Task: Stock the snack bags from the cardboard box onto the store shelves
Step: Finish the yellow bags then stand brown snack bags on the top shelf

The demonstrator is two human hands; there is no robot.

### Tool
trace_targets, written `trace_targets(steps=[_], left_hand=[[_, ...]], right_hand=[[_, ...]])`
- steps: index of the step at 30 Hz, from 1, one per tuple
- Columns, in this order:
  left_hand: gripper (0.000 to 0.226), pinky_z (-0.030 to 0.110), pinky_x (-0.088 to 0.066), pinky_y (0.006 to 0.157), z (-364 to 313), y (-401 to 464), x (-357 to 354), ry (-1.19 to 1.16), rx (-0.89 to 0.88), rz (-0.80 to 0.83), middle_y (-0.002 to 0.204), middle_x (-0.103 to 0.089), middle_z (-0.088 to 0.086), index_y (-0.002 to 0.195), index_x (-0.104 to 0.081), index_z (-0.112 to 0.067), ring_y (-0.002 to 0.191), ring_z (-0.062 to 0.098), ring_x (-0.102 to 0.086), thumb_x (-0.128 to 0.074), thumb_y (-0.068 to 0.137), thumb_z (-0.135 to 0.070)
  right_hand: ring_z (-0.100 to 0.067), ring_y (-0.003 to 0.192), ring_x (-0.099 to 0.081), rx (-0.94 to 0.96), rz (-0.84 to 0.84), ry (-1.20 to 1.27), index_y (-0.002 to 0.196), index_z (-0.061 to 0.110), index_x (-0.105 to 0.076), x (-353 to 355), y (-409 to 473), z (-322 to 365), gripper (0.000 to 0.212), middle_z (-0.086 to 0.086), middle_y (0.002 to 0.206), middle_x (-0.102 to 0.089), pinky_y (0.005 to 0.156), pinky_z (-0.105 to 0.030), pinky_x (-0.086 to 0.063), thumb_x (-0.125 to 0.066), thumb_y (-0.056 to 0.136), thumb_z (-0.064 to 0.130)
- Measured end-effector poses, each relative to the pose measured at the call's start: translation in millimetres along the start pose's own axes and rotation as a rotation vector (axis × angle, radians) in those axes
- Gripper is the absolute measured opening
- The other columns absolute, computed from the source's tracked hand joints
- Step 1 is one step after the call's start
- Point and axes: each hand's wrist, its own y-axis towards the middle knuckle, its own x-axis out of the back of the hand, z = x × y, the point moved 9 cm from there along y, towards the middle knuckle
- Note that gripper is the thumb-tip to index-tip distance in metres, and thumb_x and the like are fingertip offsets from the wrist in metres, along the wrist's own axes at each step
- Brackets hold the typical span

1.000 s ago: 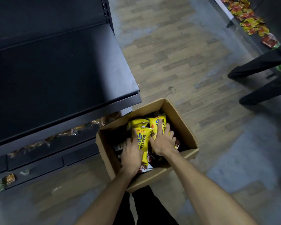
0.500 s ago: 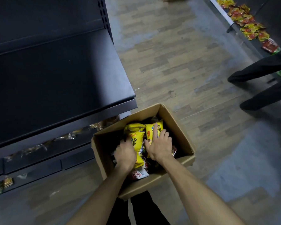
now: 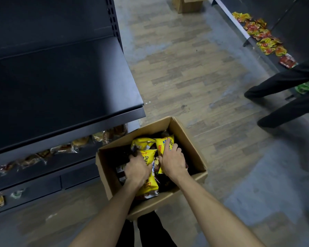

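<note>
Wood-patterned plank floor (image 3: 185,72) of a shop aisle, open brown cardboard box (image 3: 189,139) resting on it. Both hands down inside the box among glossy yellow snack bags (image 3: 146,155). Left hand (image 3: 136,169) curled over one yellow bag, fingers hidden, grip impossible to tell. Right hand (image 3: 172,162) pressed flat on a second yellow bag (image 3: 163,145), index finger stretched forward, other fingers bent. Left of the hands, bare dark metal store shelf (image 3: 61,86); wrapped buns (image 3: 78,142) on the tier below. Far right of the hands, black trousered legs (image 3: 284,97) beside red-and-yellow packets (image 3: 264,40).
</note>
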Motion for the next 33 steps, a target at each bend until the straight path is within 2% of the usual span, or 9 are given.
trace_targets(steps=[4,9,11,14,16,21,27,33], left_hand=[[0.057,0.041,-0.05,0.083,8.1,-13.4,28.7,-0.099,-0.057,-0.104,0.118,-0.056,0.009,0.133,-0.046,-0.028,0.105,0.036,-0.06,-0.066,0.084,-0.047],[0.057,0.037,-0.05,0.08,20.0,-37.1,63.7,-0.194,-0.146,-0.228,0.108,-0.057,0.003,0.132,-0.049,-0.03,0.101,0.03,-0.061,-0.069,0.08,-0.039],[0.06,0.037,-0.049,0.082,25.5,-48.5,78.9,-0.215,-0.203,-0.281,0.113,-0.057,0.003,0.135,-0.047,-0.03,0.106,0.027,-0.06,-0.07,0.081,-0.039],[0.062,0.036,-0.044,0.09,36.0,-68.3,102.2,-0.188,-0.281,-0.331,0.13,-0.053,0.003,0.14,-0.041,-0.029,0.118,0.026,-0.053,-0.065,0.084,-0.04],[0.063,0.037,-0.045,0.092,47.1,-83.4,120.6,-0.19,-0.318,-0.355,0.133,-0.054,0.001,0.142,-0.038,-0.031,0.119,0.028,-0.052,-0.061,0.085,-0.043],[0.059,0.038,-0.053,0.076,82.0,-137.1,167.3,-0.21,-0.436,-0.457,0.116,-0.064,0.001,0.137,-0.045,-0.03,0.104,0.028,-0.062,-0.065,0.084,-0.045],[0.061,0.038,-0.052,0.076,161.5,-196.2,215.1,-0.226,-0.433,-0.624,0.123,-0.056,0.003,0.138,-0.044,-0.028,0.105,0.028,-0.06,-0.067,0.083,-0.044],[0.062,0.038,-0.05,0.072,255.0,-237.7,263.0,-0.234,-0.33,-0.764,0.118,-0.052,0.0,0.139,-0.041,-0.029,0.099,0.026,-0.061,-0.067,0.084,-0.043]], right_hand=[[-0.031,0.103,-0.054,0.007,-0.086,0.036,0.155,0.015,-0.006,29.9,-8.7,0.1,0.077,-0.018,0.127,-0.045,0.081,-0.039,-0.048,-0.05,0.097,0.038],[-0.03,0.106,-0.056,-0.032,-0.151,0.137,0.156,0.014,-0.008,51.3,-37.6,3.7,0.08,-0.015,0.128,-0.042,0.078,-0.037,-0.051,-0.051,0.096,0.045],[-0.03,0.107,-0.056,-0.042,-0.182,0.159,0.155,0.013,-0.01,59.2,-53.3,9.4,0.079,-0.014,0.127,-0.042,0.077,-0.036,-0.05,-0.05,0.096,0.047],[-0.031,0.108,-0.056,-0.042,-0.248,0.189,0.155,0.014,-0.014,74.3,-81.6,25.5,0.078,-0.013,0.125,-0.044,0.079,-0.039,-0.05,-0.052,0.095,0.047],[-0.032,0.11,-0.054,-0.045,-0.284,0.207,0.155,0.014,-0.015,85.9,-102.5,39.7,0.079,-0.014,0.127,-0.043,0.08,-0.04,-0.049,-0.054,0.094,0.047],[-0.033,0.109,-0.054,-0.027,-0.354,0.265,0.154,0.016,-0.012,114.5,-162.9,83.0,0.078,-0.014,0.128,-0.041,0.079,-0.041,-0.049,-0.055,0.095,0.042],[-0.038,0.11,-0.055,0.065,-0.453,0.279,0.15,0.014,-0.017,149.9,-225.7,153.3,0.072,-0.015,0.124,-0.044,0.077,-0.043,-0.048,-0.057,0.095,0.036],[-0.042,0.117,-0.052,0.22,-0.496,0.318,0.15,0.016,-0.015,170.5,-257.5,245.6,0.073,-0.019,0.137,-0.037,0.084,-0.046,-0.049,-0.058,0.094,0.033]])
